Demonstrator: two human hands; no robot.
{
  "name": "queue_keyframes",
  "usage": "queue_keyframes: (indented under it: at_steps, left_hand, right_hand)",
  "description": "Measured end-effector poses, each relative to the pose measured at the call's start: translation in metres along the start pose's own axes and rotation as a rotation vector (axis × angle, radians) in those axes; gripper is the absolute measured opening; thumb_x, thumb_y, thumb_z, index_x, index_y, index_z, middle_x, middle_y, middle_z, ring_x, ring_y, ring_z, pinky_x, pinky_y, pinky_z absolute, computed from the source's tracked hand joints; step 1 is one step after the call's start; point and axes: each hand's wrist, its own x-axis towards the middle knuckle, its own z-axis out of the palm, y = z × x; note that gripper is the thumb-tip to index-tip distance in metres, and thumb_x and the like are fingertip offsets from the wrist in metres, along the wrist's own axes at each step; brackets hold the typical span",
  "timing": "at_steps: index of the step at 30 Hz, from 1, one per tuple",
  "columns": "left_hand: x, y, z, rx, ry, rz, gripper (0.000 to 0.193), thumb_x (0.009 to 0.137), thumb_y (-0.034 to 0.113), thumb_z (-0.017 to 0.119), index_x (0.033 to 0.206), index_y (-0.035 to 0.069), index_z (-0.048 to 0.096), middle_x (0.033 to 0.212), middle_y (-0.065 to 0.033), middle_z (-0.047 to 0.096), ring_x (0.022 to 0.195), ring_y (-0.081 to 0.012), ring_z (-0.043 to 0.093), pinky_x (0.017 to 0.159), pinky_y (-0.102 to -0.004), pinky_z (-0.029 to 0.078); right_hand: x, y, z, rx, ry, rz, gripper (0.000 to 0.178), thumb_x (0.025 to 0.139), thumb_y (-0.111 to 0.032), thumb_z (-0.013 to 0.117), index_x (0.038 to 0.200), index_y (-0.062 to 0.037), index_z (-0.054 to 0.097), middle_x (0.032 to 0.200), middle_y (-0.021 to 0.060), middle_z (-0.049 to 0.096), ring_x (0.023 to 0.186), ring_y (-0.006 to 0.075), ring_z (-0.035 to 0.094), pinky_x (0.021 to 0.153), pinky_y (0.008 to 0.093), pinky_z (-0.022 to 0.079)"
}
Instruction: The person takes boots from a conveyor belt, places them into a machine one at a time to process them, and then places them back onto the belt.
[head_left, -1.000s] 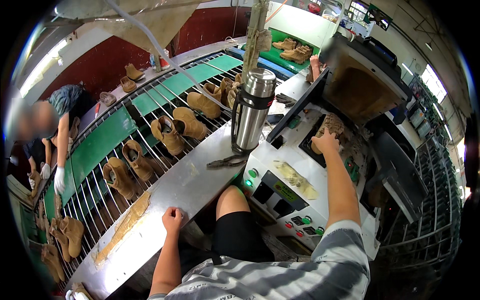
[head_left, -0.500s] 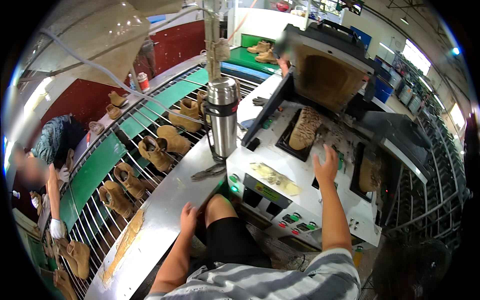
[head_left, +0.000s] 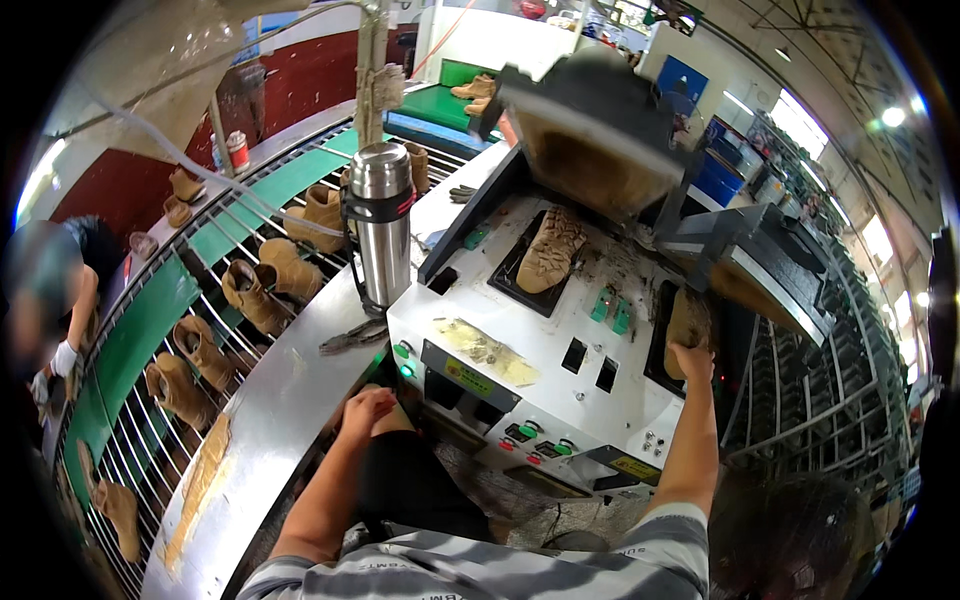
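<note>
My right hand (head_left: 692, 360) is closed around the near end of a tan boot (head_left: 688, 318), which lies in the right bay of a white pressing machine (head_left: 560, 350). Over that boot, a hinged dark cover (head_left: 770, 270) stands raised. In the left bay lies a second tan boot (head_left: 552, 250) with a creased surface, sole not visible, on a black pad. A larger padded lid (head_left: 600, 150) is tilted up behind it. My left hand (head_left: 370, 408), fingers curled and nothing visible in them, hovers by my thigh at the metal table's edge.
A steel flask (head_left: 382, 235) and a grey rag (head_left: 352, 338) sit on the metal table (head_left: 270, 410). Several tan boots (head_left: 200, 350) stand on a rod conveyor (head_left: 150, 500) at left. A co-worker's gloved hand (head_left: 62, 360) is at its far side. Dark racks (head_left: 800, 390) stand right.
My right hand has moved right and down from open above the machine to the boot in the right bay. My left hand stays near my thigh. The view has shifted right.
</note>
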Motion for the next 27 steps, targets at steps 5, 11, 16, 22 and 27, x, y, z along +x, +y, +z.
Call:
queue_keyframes:
  at_steps: [5, 11, 16, 22, 27]
  left_hand:
    - [-0.028, -0.014, -0.138, 0.056, 0.325, 0.237, 0.019, 0.091, 0.012, 0.05, 0.089, -0.001, 0.064, 0.083, -0.0111, 0.065, 0.07, -0.0178, 0.063, 0.066, -0.0276, 0.052]
    - [-0.091, 0.004, -0.213, -0.004, 0.598, 0.334, 0.019, 0.092, 0.012, 0.052, 0.084, -0.001, 0.062, 0.074, -0.0084, 0.061, 0.06, -0.0133, 0.057, 0.057, -0.0255, 0.049]
    - [-0.108, -0.023, -0.211, 0.087, 0.672, 0.391, 0.017, 0.09, 0.011, 0.055, 0.089, -0.003, 0.064, 0.072, -0.009, 0.063, 0.061, -0.0149, 0.06, 0.059, -0.0264, 0.052]
    - [-0.12, 0.026, -0.065, 0.094, -0.005, 0.123, 0.024, 0.092, 0.013, 0.055, 0.111, 0.0, 0.063, 0.1, -0.0093, 0.068, 0.092, -0.0185, 0.064, 0.086, -0.0309, 0.051]
    - [-0.142, 0.046, 0.044, 0.148, -0.763, 0.255, 0.083, 0.087, 0.028, 0.07, 0.151, 0.009, 0.02, 0.147, -0.0104, 0.037, 0.133, -0.0234, 0.036, 0.106, -0.0409, 0.036]
  right_hand:
    - [0.081, 0.016, -0.012, -0.021, -0.073, -0.1, 0.104, 0.055, -0.03, 0.079, 0.146, -0.012, 0.031, 0.132, 0.0236, 0.053, 0.123, 0.0353, 0.052, 0.102, 0.0408, 0.042]
    - [-0.047, -0.005, -0.038, 0.131, 0.244, -0.054, 0.101, 0.061, -0.037, 0.077, 0.147, -0.0116, 0.029, 0.136, 0.0241, 0.049, 0.123, 0.0413, 0.049, 0.102, 0.0464, 0.041]
    - [-0.124, 0.054, 0.026, 0.318, 0.728, -0.373, 0.094, 0.069, -0.03, 0.081, 0.14, 0.0057, 0.031, 0.134, 0.0273, 0.048, 0.121, 0.0435, 0.048, 0.103, 0.0486, 0.04]
    - [-0.161, 0.093, 0.075, 0.933, 0.739, -0.511, 0.08, 0.073, -0.014, 0.081, 0.134, 0.0095, 0.035, 0.135, 0.0234, 0.046, 0.12, 0.0317, 0.05, 0.103, 0.0425, 0.04]
    - [-0.251, 0.028, 0.099, 0.986, 0.052, -0.683, 0.071, 0.078, -0.013, 0.076, 0.133, 0.0097, 0.036, 0.132, 0.0201, 0.049, 0.113, 0.0301, 0.054, 0.096, 0.0399, 0.045]
